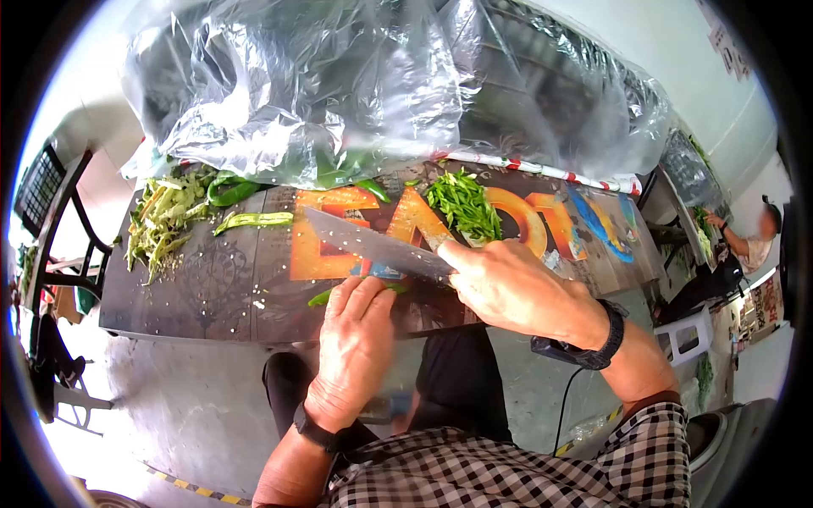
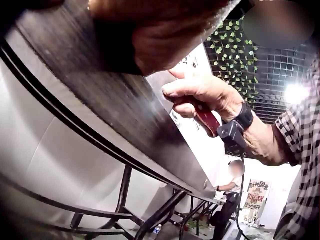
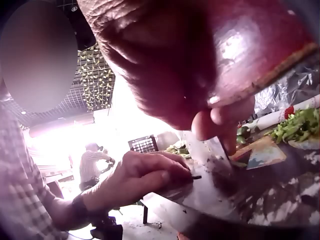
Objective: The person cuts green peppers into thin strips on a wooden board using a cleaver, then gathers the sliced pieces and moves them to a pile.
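My right hand (image 1: 517, 284) grips the red handle (image 2: 207, 120) of a kitchen knife, its broad blade (image 1: 364, 241) slanting to the left over the table. Just left of the blade, the fingertips of my left hand (image 1: 360, 339) hold a green pepper piece (image 1: 320, 298) down at the table's near edge. Most of that piece is hidden under the fingers. Beyond the knife lies a heap of sliced green pepper (image 1: 464, 206). A pale green pepper strip (image 1: 252, 220) and a darker whole green pepper (image 1: 230, 190) lie to the left.
Pale pepper scraps (image 1: 165, 216) are piled at the table's left end, with seeds scattered nearby. Clear plastic sheeting (image 1: 339, 93) covers a bulky object along the back. A white stool (image 1: 688, 334) stands on the right, and another person (image 1: 749, 245) sits farther off.
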`<state>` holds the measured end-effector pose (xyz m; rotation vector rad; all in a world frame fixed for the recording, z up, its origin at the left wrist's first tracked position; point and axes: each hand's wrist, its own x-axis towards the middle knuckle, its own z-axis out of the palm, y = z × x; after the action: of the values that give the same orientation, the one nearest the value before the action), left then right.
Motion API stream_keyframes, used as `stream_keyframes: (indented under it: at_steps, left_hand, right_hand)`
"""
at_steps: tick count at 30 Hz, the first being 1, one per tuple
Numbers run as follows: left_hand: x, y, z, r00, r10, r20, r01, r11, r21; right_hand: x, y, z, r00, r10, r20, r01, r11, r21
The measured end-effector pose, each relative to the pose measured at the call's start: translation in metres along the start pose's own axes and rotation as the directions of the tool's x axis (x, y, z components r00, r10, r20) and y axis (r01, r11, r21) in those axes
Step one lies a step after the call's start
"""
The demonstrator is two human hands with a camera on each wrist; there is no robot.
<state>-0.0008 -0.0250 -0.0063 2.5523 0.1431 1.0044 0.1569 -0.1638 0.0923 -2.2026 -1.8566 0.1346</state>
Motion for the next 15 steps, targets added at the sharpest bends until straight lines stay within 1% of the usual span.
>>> stream_keyframes:
  at_steps: [1,5,8,15]
  left_hand:
    - [0.000,0.000,0.000,1.000,-0.003,0.003,0.003,1.000,-0.010]
    - [-0.001,-0.001,0.001,1.000,0.000,-0.008,0.000,1.000,-0.015]
    - [0.001,-0.001,0.001,1.000,-0.014,-0.010,0.014,1.000,-0.018]
    - [-0.001,-0.002,0.003,1.000,-0.017,-0.024,0.017,1.000,0.002]
  right_hand:
    - [-0.003,0.001,0.001,1.000,0.019,-0.017,-0.019,1.000,-0.016]
    - [-0.003,-0.002,0.001,0.996,0.010,-0.093,-0.005,0.999,0.047]
    - [0.000,-0.008,-0.001,0.998,-0.008,-0.066,0.015,0.994,0.106]
    - [0.007,-0.012,-0.003,0.998,0.012,0.056,-0.018,0.994,0.107]
